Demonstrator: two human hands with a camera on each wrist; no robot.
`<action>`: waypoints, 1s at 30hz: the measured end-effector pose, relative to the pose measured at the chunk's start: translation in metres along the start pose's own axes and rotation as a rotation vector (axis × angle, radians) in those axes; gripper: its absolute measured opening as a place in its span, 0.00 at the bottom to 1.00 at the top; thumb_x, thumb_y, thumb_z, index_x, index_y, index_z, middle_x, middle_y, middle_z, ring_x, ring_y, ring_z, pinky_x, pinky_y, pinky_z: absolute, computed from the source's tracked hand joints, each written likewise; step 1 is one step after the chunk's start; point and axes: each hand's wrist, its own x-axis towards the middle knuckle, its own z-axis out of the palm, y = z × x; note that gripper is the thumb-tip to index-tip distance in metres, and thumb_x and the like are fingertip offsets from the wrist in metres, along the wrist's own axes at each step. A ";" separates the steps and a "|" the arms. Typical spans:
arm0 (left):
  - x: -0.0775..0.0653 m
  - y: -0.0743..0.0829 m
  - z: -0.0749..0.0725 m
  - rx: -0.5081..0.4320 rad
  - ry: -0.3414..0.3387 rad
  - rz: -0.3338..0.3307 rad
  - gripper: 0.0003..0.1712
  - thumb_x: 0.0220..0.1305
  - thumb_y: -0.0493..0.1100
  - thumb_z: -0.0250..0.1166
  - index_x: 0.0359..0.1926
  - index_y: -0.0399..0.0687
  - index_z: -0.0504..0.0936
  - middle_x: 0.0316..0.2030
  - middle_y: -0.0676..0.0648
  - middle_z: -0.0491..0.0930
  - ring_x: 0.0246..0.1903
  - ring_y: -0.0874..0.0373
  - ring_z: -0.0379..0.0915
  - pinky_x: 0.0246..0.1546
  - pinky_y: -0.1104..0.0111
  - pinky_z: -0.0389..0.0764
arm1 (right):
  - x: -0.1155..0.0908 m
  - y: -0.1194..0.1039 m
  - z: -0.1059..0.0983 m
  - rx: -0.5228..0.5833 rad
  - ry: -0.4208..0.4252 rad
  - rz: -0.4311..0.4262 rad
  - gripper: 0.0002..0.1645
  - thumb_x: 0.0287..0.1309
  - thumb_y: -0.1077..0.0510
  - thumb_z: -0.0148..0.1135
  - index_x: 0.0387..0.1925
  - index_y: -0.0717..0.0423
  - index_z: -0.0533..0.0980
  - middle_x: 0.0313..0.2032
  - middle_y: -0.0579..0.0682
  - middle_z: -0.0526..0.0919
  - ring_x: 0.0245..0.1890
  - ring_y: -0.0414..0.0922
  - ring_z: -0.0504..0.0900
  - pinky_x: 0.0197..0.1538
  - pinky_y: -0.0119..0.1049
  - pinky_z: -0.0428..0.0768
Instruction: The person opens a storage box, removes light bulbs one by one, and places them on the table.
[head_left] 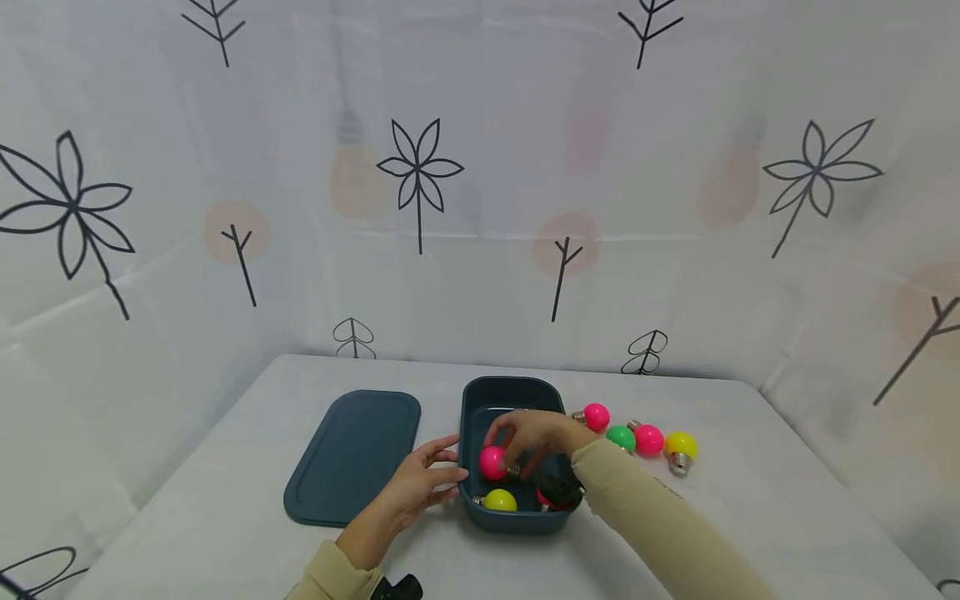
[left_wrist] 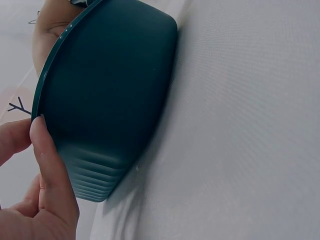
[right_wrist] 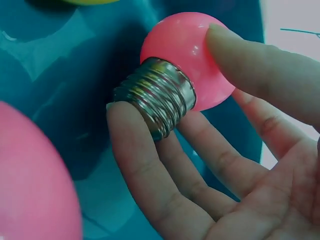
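Inside a dark teal plastic box [head_left: 512, 521], my right hand [head_left: 528, 433] holds a pink light bulb [head_left: 492, 463]. The right wrist view shows the thumb on the bulb's round pink globe [right_wrist: 185, 37] and a fingertip against its silver screw base [right_wrist: 160, 95]. My left hand [head_left: 416, 487] is at the box's left side, its fingers fairly straight and spread, fingertips right at the rim [left_wrist: 47, 75]. A yellow bulb [head_left: 500, 500] lies in the near part of the box. Beside it, a reddish-pink bulb [head_left: 545, 502] is partly hidden by the black wrist camera.
A flat dark teal lid [head_left: 356, 458] lies on the white table left of the box. On the right, several loose bulbs lie together: pink bulbs [head_left: 597, 417], a green bulb [head_left: 621, 437] and a yellow bulb [head_left: 681, 446]. A patterned white curtain [head_left: 480, 283] hangs behind.
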 end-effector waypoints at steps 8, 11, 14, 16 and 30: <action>0.000 0.000 -0.001 -0.009 -0.014 0.008 0.37 0.57 0.34 0.66 0.66 0.41 0.63 0.45 0.43 0.68 0.33 0.58 0.75 0.37 0.67 0.80 | -0.012 -0.003 -0.005 0.040 0.046 -0.074 0.19 0.50 0.67 0.66 0.45 0.58 0.74 0.40 0.57 0.75 0.37 0.54 0.78 0.34 0.47 0.82; 0.000 0.000 -0.001 -0.008 -0.015 0.009 0.37 0.56 0.34 0.66 0.66 0.41 0.63 0.45 0.43 0.68 0.33 0.58 0.75 0.37 0.66 0.80 | -0.018 -0.006 -0.005 0.044 0.062 -0.097 0.18 0.51 0.66 0.66 0.46 0.58 0.74 0.40 0.58 0.74 0.36 0.54 0.78 0.34 0.47 0.82; 0.000 -0.001 -0.001 -0.009 -0.015 0.008 0.38 0.55 0.34 0.67 0.66 0.41 0.63 0.45 0.43 0.68 0.33 0.57 0.75 0.38 0.66 0.80 | -0.025 -0.007 -0.004 0.043 0.085 -0.123 0.19 0.52 0.65 0.66 0.47 0.59 0.74 0.41 0.57 0.74 0.37 0.53 0.78 0.34 0.46 0.82; 0.001 -0.003 -0.002 -0.012 -0.014 0.006 0.38 0.54 0.35 0.68 0.66 0.41 0.63 0.44 0.44 0.68 0.33 0.57 0.75 0.38 0.66 0.80 | -0.030 -0.008 -0.003 0.039 0.097 -0.145 0.20 0.53 0.64 0.66 0.48 0.59 0.73 0.41 0.57 0.74 0.37 0.52 0.78 0.35 0.45 0.82; -0.001 -0.001 -0.002 -0.014 -0.012 0.008 0.39 0.55 0.34 0.68 0.66 0.40 0.62 0.45 0.42 0.68 0.33 0.57 0.75 0.36 0.67 0.80 | -0.062 0.001 -0.003 0.064 0.234 -0.233 0.22 0.52 0.62 0.66 0.49 0.59 0.72 0.41 0.57 0.74 0.33 0.50 0.80 0.33 0.43 0.82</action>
